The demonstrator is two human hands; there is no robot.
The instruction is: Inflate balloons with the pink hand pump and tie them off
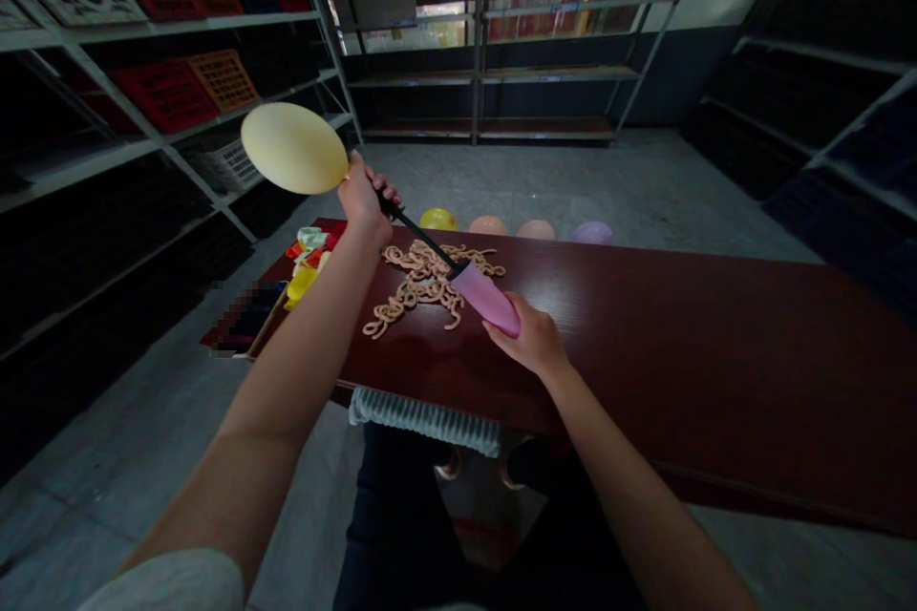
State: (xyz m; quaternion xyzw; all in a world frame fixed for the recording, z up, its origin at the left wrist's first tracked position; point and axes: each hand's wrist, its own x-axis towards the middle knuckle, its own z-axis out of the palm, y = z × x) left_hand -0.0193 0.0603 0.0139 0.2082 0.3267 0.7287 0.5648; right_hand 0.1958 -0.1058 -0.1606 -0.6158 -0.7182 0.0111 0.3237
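Note:
A pale yellow balloon (292, 149), swollen with air, sits at the nozzle end of a hand pump. My left hand (365, 200) is closed around that end, at the balloon's neck and the black top of the pump. My right hand (531, 334) grips the lower end of the pink pump body (483, 296). Between my hands the black rod (428, 241) is drawn well out of the body. Under the pump, a tangle of beige twisted cords (422, 286) lies on the dark red table (645, 334).
Limp coloured balloons (305, 282) lie in a tray at the table's left end. Beyond the far edge show a yellow balloon (437, 219), two peach ones and a purple balloon (592, 232). Shelves with plastic crates (222, 79) stand left; a ribbed grey cloth (422, 420) hangs at the near edge.

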